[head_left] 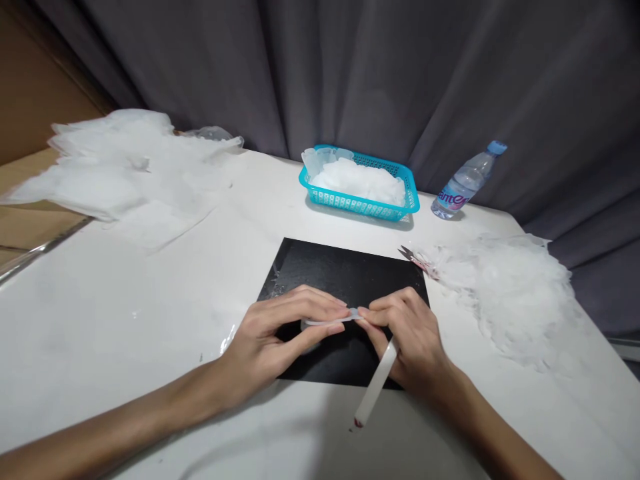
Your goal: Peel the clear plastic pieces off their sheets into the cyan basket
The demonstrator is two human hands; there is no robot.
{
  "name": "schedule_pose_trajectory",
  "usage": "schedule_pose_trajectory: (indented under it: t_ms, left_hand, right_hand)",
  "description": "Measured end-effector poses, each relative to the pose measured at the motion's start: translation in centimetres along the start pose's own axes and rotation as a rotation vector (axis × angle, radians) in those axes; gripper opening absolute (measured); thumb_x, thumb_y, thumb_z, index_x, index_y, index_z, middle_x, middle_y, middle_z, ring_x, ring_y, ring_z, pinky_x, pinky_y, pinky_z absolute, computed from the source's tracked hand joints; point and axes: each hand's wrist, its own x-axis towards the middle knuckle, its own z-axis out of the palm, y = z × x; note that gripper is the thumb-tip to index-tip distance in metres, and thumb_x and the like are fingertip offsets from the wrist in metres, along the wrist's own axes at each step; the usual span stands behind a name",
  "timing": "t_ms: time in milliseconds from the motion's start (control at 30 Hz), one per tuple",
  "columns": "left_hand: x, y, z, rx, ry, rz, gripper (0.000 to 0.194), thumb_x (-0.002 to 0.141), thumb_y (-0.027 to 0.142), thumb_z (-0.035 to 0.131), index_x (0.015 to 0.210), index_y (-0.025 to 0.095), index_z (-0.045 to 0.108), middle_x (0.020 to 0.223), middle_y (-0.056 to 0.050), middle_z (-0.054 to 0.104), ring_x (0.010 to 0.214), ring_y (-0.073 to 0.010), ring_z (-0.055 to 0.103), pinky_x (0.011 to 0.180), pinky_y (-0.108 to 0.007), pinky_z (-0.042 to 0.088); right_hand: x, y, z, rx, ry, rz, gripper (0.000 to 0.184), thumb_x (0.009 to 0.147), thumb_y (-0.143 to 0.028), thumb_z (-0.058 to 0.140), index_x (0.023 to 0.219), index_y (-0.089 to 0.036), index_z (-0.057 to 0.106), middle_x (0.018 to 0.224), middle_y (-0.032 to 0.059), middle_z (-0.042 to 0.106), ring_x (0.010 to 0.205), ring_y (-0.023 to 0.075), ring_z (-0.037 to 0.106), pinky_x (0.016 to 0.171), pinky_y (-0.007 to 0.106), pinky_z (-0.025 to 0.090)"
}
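A thin, translucent white piece, seemingly soft plastic (327, 323), is stretched between my hands above a black mat (320, 260). My left hand (285, 323) pinches its left part between thumb and fingers. At its right end, the fingertips of my right hand (407, 327) are closed on it. A slim white stick-like tool (376, 387) is also tucked in my right hand, its dark reddish end slanting down toward the lower left. What kind of tool it is, I cannot make out.
A blue basket (360, 208) with white translucent pieces stands at the back. Right of it is a water bottle (463, 181). Small scissors (419, 260) lie beside a white heap (520, 300) on the right. More translucent sheets (120, 167) are piled at left, near cardboard (30, 227).
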Motion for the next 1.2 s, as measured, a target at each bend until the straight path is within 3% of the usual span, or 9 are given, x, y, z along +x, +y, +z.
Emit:
schedule_pose_trajectory:
  t_ms: [167, 333, 433, 500, 667, 867, 1033, 1200]
  left_hand:
    - [0.1, -0.5, 0.0, 0.028, -0.021, -0.21, 0.021, 0.096, 0.022, 0.073, 0.116, 0.027, 0.076, 0.115, -0.001, 0.079, 0.108, -0.0184, 0.073, 0.099, -0.03, 0.056]
    - [0.8, -0.9, -0.7, 0.096, -0.01, -0.356, 0.018, 0.094, 0.038, 0.075, 0.096, 0.02, 0.073, 0.088, 0.001, 0.075, 0.08, -0.0148, 0.069, 0.072, -0.024, 0.052]
    - [1.0, -0.7, -1.1, 0.203, -0.083, -0.31, 0.021, 0.094, 0.04, 0.074, 0.091, 0.02, 0.076, 0.081, 0.001, 0.072, 0.072, -0.0128, 0.063, 0.066, -0.023, 0.046]
    - [0.9, -0.5, -1.2, 0.229, -0.128, -0.26, 0.019, 0.097, 0.038, 0.071, 0.093, 0.021, 0.079, 0.08, 0.002, 0.071, 0.069, -0.0115, 0.06, 0.066, -0.023, 0.044]
    - [0.2, -0.5, -0.9, 0.245, -0.165, -0.167, 0.017, 0.101, 0.032, 0.066, 0.104, 0.023, 0.08, 0.08, 0.001, 0.068, 0.07, -0.0119, 0.058, 0.065, -0.023, 0.043]
    - [-0.2, -0.7, -1.3, 0.261, -0.187, -0.038, 0.025, 0.106, 0.026, 0.057, 0.119, 0.027, 0.078, 0.087, -0.002, 0.07, 0.081, -0.0159, 0.061, 0.076, -0.025, 0.049]
    - [-0.2, -0.9, -1.5, 0.272, -0.175, 0.004, 0.024, 0.106, 0.024, 0.058, 0.119, 0.025, 0.078, 0.084, -0.002, 0.069, 0.08, -0.0158, 0.06, 0.074, -0.025, 0.049]
    - [-0.2, -0.8, -1.5, 0.292, -0.179, 0.024, 0.025, 0.106, 0.023, 0.058, 0.119, 0.023, 0.078, 0.083, -0.003, 0.067, 0.08, -0.0157, 0.059, 0.075, -0.025, 0.049]
  right_hand:
    - [-0.4, 0.3, 0.2, 0.077, 0.013, 0.068, 0.016, 0.095, -0.005, 0.064, 0.097, -0.02, 0.06, 0.082, 0.0058, 0.071, 0.077, 0.0199, 0.057, 0.068, 0.035, 0.05]
    - [-0.1, 0.8, -0.3, 0.126, -0.136, 0.161, 0.006, 0.096, -0.016, 0.066, 0.1, -0.019, 0.064, 0.087, 0.0071, 0.071, 0.08, 0.0221, 0.057, 0.073, 0.038, 0.049]
    - [-0.1, 0.5, -0.2, 0.237, -0.192, 0.249, 0.031, 0.098, -0.03, 0.067, 0.127, -0.018, 0.063, 0.11, 0.0106, 0.071, 0.097, 0.0242, 0.064, 0.087, 0.043, 0.051]
    - [-0.2, 0.2, 0.1, 0.33, -0.182, 0.283, 0.035, 0.1, -0.03, 0.066, 0.134, -0.022, 0.061, 0.113, 0.0085, 0.073, 0.099, 0.0222, 0.066, 0.087, 0.041, 0.051]
    - [-0.2, -0.1, 0.6, 0.396, -0.111, 0.201, 0.016, 0.099, -0.016, 0.067, 0.114, -0.022, 0.07, 0.097, 0.0027, 0.08, 0.078, 0.0157, 0.07, 0.073, 0.035, 0.046]
    - [0.5, 0.4, -0.3, 0.334, -0.108, 0.113, 0.015, 0.097, -0.011, 0.066, 0.107, -0.021, 0.071, 0.089, 0.0029, 0.081, 0.07, 0.0157, 0.069, 0.064, 0.035, 0.044]
    - [0.5, 0.4, -0.4, 0.315, -0.141, 0.112, 0.014, 0.095, -0.009, 0.066, 0.101, -0.021, 0.071, 0.085, 0.0012, 0.079, 0.066, 0.0146, 0.064, 0.063, 0.034, 0.044]
    - [0.1, 0.3, -0.3, 0.367, -0.194, 0.158, 0.017, 0.098, -0.017, 0.069, 0.114, -0.02, 0.07, 0.098, 0.0049, 0.079, 0.082, 0.0172, 0.07, 0.074, 0.034, 0.052]
